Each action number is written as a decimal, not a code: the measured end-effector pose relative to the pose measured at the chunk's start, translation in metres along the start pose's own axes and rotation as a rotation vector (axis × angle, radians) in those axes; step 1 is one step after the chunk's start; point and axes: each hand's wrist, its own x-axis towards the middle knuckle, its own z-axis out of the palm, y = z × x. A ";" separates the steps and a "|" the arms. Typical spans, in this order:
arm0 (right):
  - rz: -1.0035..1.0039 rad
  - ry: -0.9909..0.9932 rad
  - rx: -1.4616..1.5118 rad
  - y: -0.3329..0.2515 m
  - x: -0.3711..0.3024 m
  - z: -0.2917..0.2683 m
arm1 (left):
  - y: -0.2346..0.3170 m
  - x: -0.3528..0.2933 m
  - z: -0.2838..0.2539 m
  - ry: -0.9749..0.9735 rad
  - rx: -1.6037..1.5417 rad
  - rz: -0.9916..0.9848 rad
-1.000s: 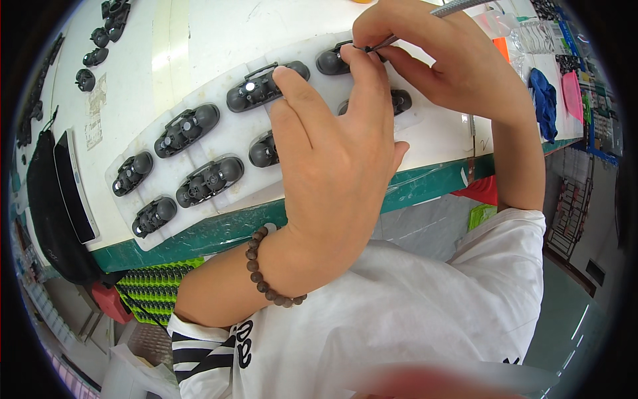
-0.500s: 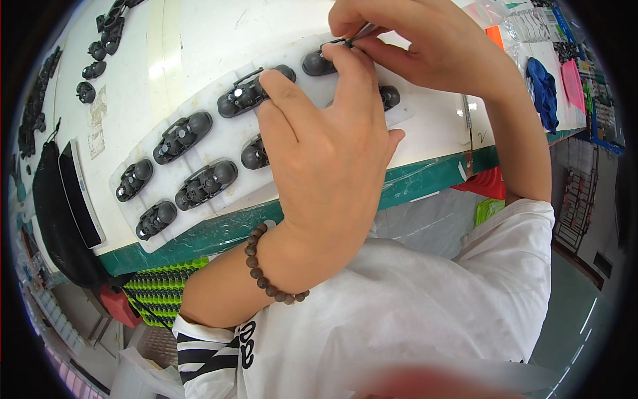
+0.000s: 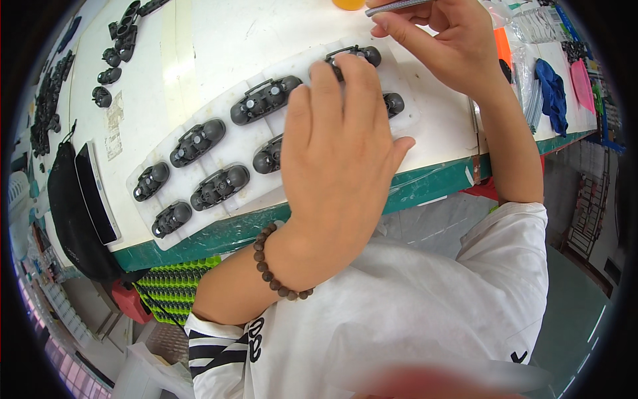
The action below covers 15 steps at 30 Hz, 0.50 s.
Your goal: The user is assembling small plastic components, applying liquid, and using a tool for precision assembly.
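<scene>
My left hand (image 3: 335,146) lies over a white plastic tray (image 3: 149,219), fingers stretched out and thumb apart. Its fingertips rest at a small black rounded part (image 3: 367,56) near the tray's far right end. Beneath the palm another black part (image 3: 393,104) shows only its end. In my right hand (image 3: 458,50), raised off the tray's far right corner, a slim silver metal tool (image 3: 399,6) is gripped between thumb and fingers; its exact kind is unclear. More black parts (image 3: 266,100) sit in two rows on the tray, several left of my left hand.
Loose black pieces (image 3: 109,75) lie at the far left of the white table. A phone-like dark slab (image 3: 98,193) and a black pouch (image 3: 70,219) lie at the left. An orange container (image 3: 349,3) stands at the far edge. Blue cloth (image 3: 551,96) is at right. Green edging (image 3: 425,191) runs along the front.
My right hand has lifted the metal tool away from the far black part, up and to the right. The left fingers have shifted right onto that part. The whole view has shifted slightly.
</scene>
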 end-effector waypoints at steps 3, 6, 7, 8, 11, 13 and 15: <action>-0.005 0.004 -0.032 -0.001 -0.001 0.000 | 0.003 0.001 0.001 -0.014 -0.013 0.031; 0.021 0.015 -0.029 0.000 0.000 0.001 | 0.004 0.003 0.002 -0.016 -0.007 0.046; 0.021 0.029 -0.033 0.001 0.000 0.001 | 0.004 0.003 0.003 -0.014 0.010 0.065; 0.017 0.027 -0.032 0.002 -0.001 0.000 | 0.005 0.004 0.003 -0.012 0.012 0.062; 0.064 0.054 0.000 0.003 0.000 0.000 | 0.004 0.004 0.006 -0.009 0.016 0.081; 0.094 0.076 0.028 0.003 0.001 0.000 | 0.004 0.004 0.005 0.008 -0.003 0.087; 0.092 0.072 0.022 0.004 0.001 0.001 | 0.003 0.004 0.010 0.062 -0.029 0.100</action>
